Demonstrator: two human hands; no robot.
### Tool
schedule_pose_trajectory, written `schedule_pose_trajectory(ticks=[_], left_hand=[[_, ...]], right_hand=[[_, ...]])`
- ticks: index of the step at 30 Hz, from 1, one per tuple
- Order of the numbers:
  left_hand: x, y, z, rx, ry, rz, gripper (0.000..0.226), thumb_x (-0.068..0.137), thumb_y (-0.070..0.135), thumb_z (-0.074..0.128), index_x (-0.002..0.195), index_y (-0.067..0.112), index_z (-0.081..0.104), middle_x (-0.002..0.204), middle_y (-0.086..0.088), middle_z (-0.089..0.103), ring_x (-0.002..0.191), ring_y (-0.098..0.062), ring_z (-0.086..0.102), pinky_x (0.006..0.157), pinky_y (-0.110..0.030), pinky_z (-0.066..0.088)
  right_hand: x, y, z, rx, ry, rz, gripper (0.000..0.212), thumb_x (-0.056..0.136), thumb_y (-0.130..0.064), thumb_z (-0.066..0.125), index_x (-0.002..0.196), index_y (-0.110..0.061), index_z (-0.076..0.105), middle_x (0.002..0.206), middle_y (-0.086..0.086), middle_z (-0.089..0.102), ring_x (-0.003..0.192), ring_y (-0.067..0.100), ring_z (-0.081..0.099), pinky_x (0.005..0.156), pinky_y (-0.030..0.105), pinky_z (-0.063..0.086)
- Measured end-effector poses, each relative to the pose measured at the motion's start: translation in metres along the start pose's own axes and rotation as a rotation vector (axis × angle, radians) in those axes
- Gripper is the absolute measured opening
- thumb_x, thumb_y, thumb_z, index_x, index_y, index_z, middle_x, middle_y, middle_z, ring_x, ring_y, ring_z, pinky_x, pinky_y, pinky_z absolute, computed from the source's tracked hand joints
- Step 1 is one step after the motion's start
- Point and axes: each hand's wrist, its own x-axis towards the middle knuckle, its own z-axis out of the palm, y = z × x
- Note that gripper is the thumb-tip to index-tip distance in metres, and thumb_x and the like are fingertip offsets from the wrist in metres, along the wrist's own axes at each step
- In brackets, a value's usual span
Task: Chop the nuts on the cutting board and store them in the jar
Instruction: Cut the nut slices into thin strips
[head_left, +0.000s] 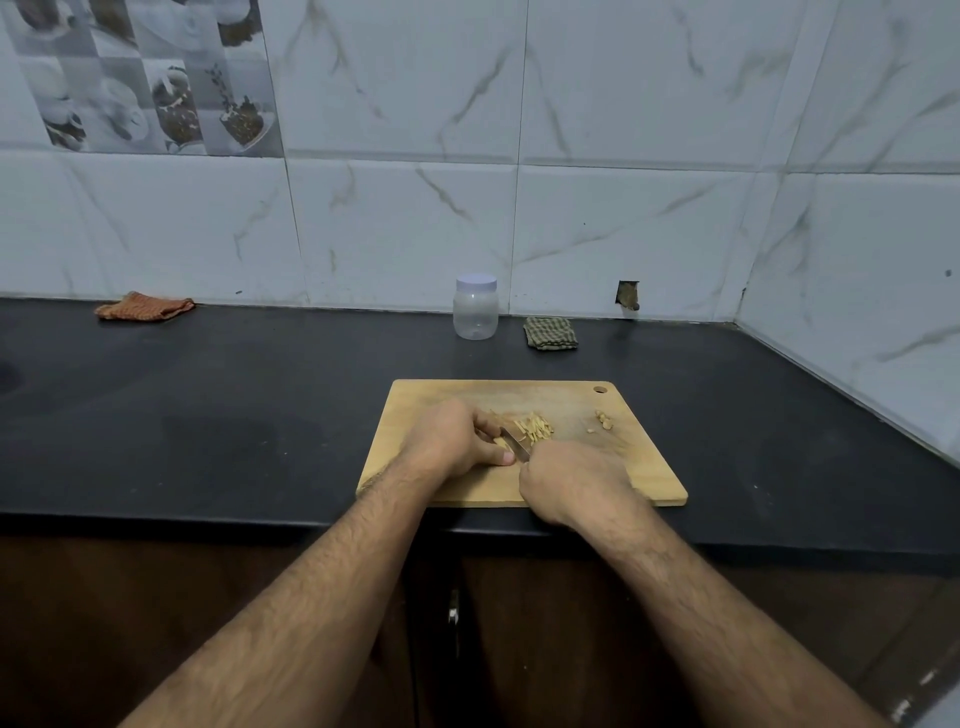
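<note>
Mid-chop, roughly halfway by the look of it. Left hand (453, 441) down on the cutting board (644, 467), fingers curled and pinching a nut piece (500, 442) against the wood right beside the blade, thumb tip flat along the board edge of the piece. Right hand (574, 486) fisted around the knife (517, 441) handle, fingers wrapped tight and mostly hidden under the back of the hand, so exact finger lay not readable; only a short stretch of blade visible between the two hands, angled down toward the board. Pile of chopped slivers (535, 426) just past the blade, touching or nearly touching the left fingertips, near board centre. Small cluster of whole nuts (603, 420) further right on the board, well apart from the pile, not yet cut. Jar (475, 307) standing upright at the back of the black counter (208, 415) near the wall, lid on, looks empty, well apart from the board. Nothing transferred yet. Left to do, judging from this: finish the piece in hand, chop the remaining cluster, open the jar, gather slivers and tip them in, close lid. Green checked cloth (550, 333) just beside the jar, orange cloth (144, 306) far left on the counter, both not in play
</note>
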Motion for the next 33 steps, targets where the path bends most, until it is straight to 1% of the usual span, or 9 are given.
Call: schedule_pose_trajectory(ticks=[2, 5, 8, 11, 15, 20, 26, 31, 33], left_hand=[[0.0, -0.001, 0.0, 0.003, 0.006, 0.006, 0.037, 0.067, 0.044, 0.088, 0.099, 0.028, 0.076, 0.068, 0.017, 0.061, 0.074, -0.006, 0.057, 0.066, -0.025, 0.042], [0.0, -0.001, 0.0, 0.014, -0.009, 0.006, 0.038, 0.068, 0.042, 0.087, 0.102, 0.029, 0.076, 0.069, 0.018, 0.061, 0.076, -0.007, 0.057, 0.07, -0.026, 0.045], [0.0, 0.0, 0.0, 0.015, -0.017, -0.007, 0.044, 0.068, 0.043, 0.087, 0.108, 0.027, 0.075, 0.076, 0.017, 0.064, 0.081, -0.008, 0.06, 0.075, -0.027, 0.047], [0.001, 0.001, 0.002, 0.018, -0.015, -0.021, 0.049, 0.067, 0.043, 0.088, 0.111, 0.026, 0.074, 0.083, 0.012, 0.068, 0.087, -0.011, 0.063, 0.077, -0.027, 0.046], [0.003, 0.0, 0.002, 0.021, -0.018, -0.033, 0.049, 0.067, 0.044, 0.088, 0.11, 0.027, 0.074, 0.084, 0.015, 0.067, 0.089, -0.008, 0.063, 0.082, -0.028, 0.05], [0.002, 0.0, 0.0, 0.03, -0.026, -0.056, 0.047, 0.067, 0.044, 0.087, 0.109, 0.029, 0.074, 0.101, 0.014, 0.071, 0.097, -0.007, 0.063, 0.091, -0.031, 0.051], [-0.001, 0.004, -0.001, 0.043, -0.032, -0.045, 0.039, 0.07, 0.043, 0.086, 0.106, 0.033, 0.075, 0.102, 0.014, 0.072, 0.098, -0.007, 0.063, 0.091, -0.032, 0.052], [-0.002, 0.005, -0.001, 0.051, -0.031, -0.061, 0.04, 0.07, 0.043, 0.086, 0.106, 0.033, 0.074, 0.105, 0.013, 0.072, 0.101, -0.008, 0.063, 0.094, -0.035, 0.051], [-0.004, 0.005, -0.001, 0.051, -0.027, -0.058, 0.041, 0.07, 0.044, 0.086, 0.107, 0.032, 0.074, 0.105, 0.013, 0.072, 0.101, -0.008, 0.063, 0.094, -0.034, 0.051]], right_hand=[[0.0, 0.0, -0.001, -0.01, -0.002, 0.005, 0.033, 0.101, -0.028, 0.04, 0.124, -0.016, 0.06, 0.118, 0.005, 0.063, 0.104, 0.024, 0.06, 0.08, 0.035, 0.048], [0.001, 0.001, -0.001, 0.012, 0.014, 0.006, 0.032, 0.101, -0.028, 0.039, 0.122, -0.016, 0.061, 0.116, 0.005, 0.064, 0.104, 0.024, 0.06, 0.081, 0.035, 0.048], [0.0, 0.0, -0.001, 0.02, 0.015, 0.006, 0.033, 0.102, -0.029, 0.039, 0.122, -0.015, 0.061, 0.117, 0.005, 0.064, 0.104, 0.023, 0.06, 0.082, 0.035, 0.049], [-0.001, -0.002, -0.002, 0.013, -0.002, 0.008, 0.033, 0.102, -0.027, 0.039, 0.125, -0.016, 0.06, 0.119, 0.005, 0.063, 0.105, 0.024, 0.06, 0.084, 0.035, 0.05], [-0.003, -0.002, -0.005, 0.002, -0.017, 0.007, 0.034, 0.101, -0.025, 0.039, 0.127, -0.015, 0.058, 0.122, 0.006, 0.062, 0.107, 0.024, 0.059, 0.085, 0.036, 0.049], [-0.005, -0.005, -0.007, -0.019, -0.04, 0.008, 0.034, 0.101, -0.023, 0.04, 0.129, -0.015, 0.056, 0.124, 0.007, 0.061, 0.108, 0.024, 0.058, 0.083, 0.036, 0.047], [-0.012, 0.0, -0.002, -0.021, -0.044, 0.004, 0.032, 0.099, -0.021, 0.043, 0.126, -0.015, 0.058, 0.12, 0.006, 0.062, 0.104, 0.024, 0.059, 0.079, 0.035, 0.046], [-0.024, 0.009, 0.002, 0.06, -0.078, 0.01, 0.029, 0.098, -0.02, 0.047, 0.123, -0.016, 0.059, 0.115, 0.004, 0.062, 0.102, 0.023, 0.059, 0.088, 0.039, 0.051], [-0.027, 0.012, 0.004, 0.091, -0.081, 0.024, 0.026, 0.097, -0.02, 0.048, 0.12, -0.017, 0.06, 0.11, 0.002, 0.062, 0.099, 0.021, 0.06, 0.088, 0.039, 0.051]])
